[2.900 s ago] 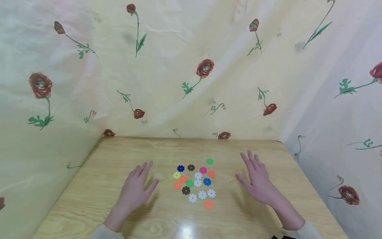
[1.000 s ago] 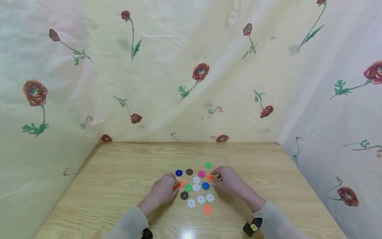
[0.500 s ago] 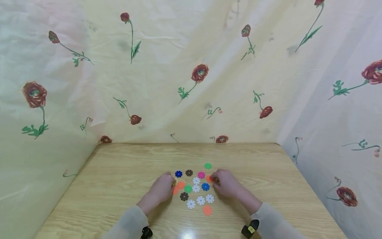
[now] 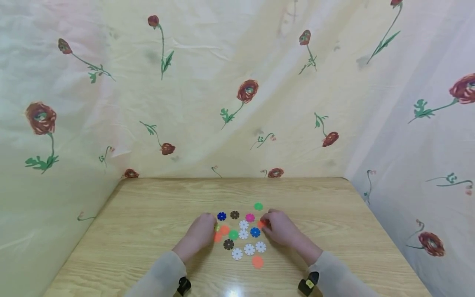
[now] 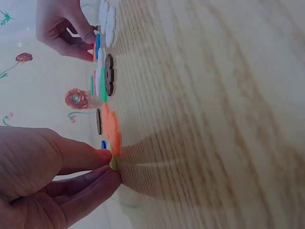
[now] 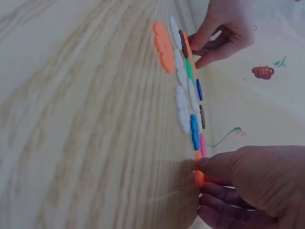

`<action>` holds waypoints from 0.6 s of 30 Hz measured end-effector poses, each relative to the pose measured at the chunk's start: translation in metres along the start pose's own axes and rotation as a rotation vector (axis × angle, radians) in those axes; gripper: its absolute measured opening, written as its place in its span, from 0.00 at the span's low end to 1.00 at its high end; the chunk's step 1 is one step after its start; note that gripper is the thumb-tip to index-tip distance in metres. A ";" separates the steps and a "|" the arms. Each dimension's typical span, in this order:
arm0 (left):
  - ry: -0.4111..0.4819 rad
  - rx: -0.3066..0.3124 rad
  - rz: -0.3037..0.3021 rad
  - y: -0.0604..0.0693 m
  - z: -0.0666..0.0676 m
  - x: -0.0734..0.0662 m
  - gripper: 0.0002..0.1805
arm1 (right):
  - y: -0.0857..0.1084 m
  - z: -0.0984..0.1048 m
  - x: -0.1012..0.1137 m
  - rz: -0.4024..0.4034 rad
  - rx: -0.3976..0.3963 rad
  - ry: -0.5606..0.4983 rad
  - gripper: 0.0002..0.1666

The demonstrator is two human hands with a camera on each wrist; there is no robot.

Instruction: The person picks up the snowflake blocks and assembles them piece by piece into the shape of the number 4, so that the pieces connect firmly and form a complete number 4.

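In the head view my left hand point(image 4: 200, 232) is at the left side of a group of flat notched discs; thumb and fingers pinch the yellow-green disc point(image 5: 114, 163), seen in the left wrist view. Two orange discs point(image 4: 224, 230) lie right beside it. At the group's right side my right hand point(image 4: 283, 228) pinches an orange disc point(image 6: 199, 177) between thumb and fingers. A pink disc point(image 4: 250, 217) and a blue disc point(image 4: 255, 232) lie close to that hand. The undersides of both held discs are hidden.
Between the hands lie white discs point(image 4: 249, 249), a green disc point(image 4: 233, 234), brown discs point(image 4: 228, 244) and a dark blue disc point(image 4: 221, 216). Another green disc point(image 4: 258, 206) is at the back, another orange disc point(image 4: 257, 261) at the front. Flowered cloth surrounds the wooden table point(image 4: 156, 198).
Both hands have come inward from the table's sides to the discs, and their fingers have closed on one disc each. Over the last half second they have barely moved.
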State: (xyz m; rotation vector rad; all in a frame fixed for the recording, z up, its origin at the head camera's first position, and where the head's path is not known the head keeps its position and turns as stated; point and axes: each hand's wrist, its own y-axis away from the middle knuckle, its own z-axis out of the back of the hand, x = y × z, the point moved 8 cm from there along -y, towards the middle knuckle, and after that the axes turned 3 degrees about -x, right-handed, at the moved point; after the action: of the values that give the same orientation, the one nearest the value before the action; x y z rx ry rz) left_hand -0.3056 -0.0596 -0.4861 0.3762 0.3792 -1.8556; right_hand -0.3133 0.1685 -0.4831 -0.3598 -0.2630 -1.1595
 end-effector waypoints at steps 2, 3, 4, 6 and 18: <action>0.000 -0.001 0.002 -0.001 0.002 0.000 0.12 | -0.001 -0.001 -0.002 -0.019 0.008 -0.015 0.08; -0.002 -0.001 0.002 -0.001 0.002 0.000 0.12 | -0.001 -0.001 -0.003 -0.029 0.014 -0.023 0.08; 0.003 -0.003 0.005 -0.001 0.003 0.000 0.12 | -0.001 -0.001 -0.004 -0.037 0.021 -0.034 0.08; 0.001 -0.006 0.002 -0.002 0.004 0.000 0.12 | -0.002 -0.001 -0.005 -0.052 0.033 -0.059 0.09; -0.003 0.008 -0.004 -0.005 0.005 0.002 0.13 | -0.002 -0.001 -0.012 -0.064 0.026 -0.139 0.11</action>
State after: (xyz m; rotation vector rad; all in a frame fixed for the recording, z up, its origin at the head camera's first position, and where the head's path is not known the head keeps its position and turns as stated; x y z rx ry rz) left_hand -0.3115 -0.0620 -0.4816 0.3784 0.3715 -1.8621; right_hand -0.3198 0.1778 -0.4888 -0.4123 -0.4136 -1.1943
